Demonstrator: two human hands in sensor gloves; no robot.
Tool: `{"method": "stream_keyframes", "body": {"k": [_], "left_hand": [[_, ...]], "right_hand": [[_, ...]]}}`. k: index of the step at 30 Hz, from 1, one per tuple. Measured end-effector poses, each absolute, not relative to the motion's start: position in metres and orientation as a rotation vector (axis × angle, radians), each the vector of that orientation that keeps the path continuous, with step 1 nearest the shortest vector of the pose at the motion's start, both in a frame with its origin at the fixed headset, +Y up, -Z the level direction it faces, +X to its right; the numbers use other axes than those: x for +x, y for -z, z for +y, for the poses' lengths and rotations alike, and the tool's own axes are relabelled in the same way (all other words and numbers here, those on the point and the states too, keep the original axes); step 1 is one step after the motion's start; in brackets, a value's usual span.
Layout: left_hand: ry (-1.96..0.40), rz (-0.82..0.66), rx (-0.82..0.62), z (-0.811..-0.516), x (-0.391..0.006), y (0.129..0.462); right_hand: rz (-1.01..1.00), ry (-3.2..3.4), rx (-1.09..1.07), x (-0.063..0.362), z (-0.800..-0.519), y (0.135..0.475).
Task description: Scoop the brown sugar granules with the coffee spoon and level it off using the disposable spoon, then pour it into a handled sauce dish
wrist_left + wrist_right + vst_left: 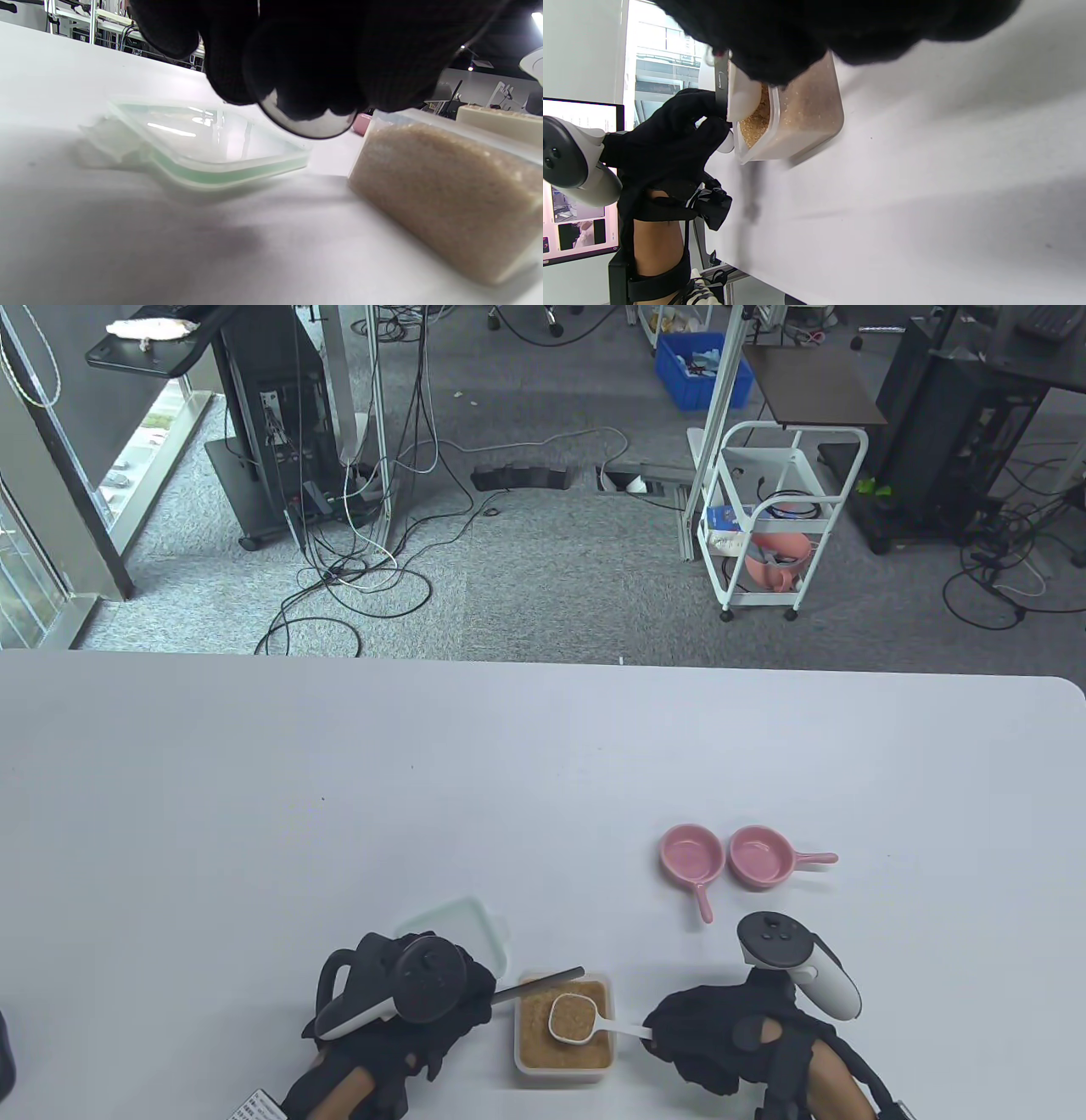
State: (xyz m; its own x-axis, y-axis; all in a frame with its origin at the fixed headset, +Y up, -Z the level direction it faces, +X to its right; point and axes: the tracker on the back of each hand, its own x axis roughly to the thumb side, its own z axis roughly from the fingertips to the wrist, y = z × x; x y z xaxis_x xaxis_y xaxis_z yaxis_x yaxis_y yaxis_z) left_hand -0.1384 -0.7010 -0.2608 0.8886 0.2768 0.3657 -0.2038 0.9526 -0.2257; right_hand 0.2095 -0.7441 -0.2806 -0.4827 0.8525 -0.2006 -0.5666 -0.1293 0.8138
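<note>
My right hand (721, 1039) pinches the white handle of the coffee spoon (573, 1016), whose bowl sits heaped with brown sugar over the open sugar container (563, 1063) at the near edge of the bench (254, 814). My left hand (407, 1001) has its fingers curled round the dark disposable spoon (543, 982), its handle reaching right across the container's far left corner, just beside the coffee spoon's bowl; in the left wrist view a shiny rounded end shows under the fingers. I judge the scoop done and the levelling about to start. The risk here is a sweep that runs too hard or off the side of the container, which would throw granules onto the bench; tilting the coffee spoon while I scrape would dump the load. The carry to the right is also a chance to spill if the spoon stays heaped. The container is filled close to its rim with sugar. Its clear lid (458, 929) lies just beyond my left hand. Two pink handled sauce dishes (694, 855) (761, 857) sit side by side further right and appear empty.
</note>
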Motion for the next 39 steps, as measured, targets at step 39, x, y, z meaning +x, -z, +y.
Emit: {"method": "stream_keyframes", "body": {"k": [39], "left_hand": [[-0.220,0.112,-0.151,-0.703,-0.240,0.296]], "right_hand": [[1.060,-1.796,0.382,0.211,-0.743,0.282]]}}
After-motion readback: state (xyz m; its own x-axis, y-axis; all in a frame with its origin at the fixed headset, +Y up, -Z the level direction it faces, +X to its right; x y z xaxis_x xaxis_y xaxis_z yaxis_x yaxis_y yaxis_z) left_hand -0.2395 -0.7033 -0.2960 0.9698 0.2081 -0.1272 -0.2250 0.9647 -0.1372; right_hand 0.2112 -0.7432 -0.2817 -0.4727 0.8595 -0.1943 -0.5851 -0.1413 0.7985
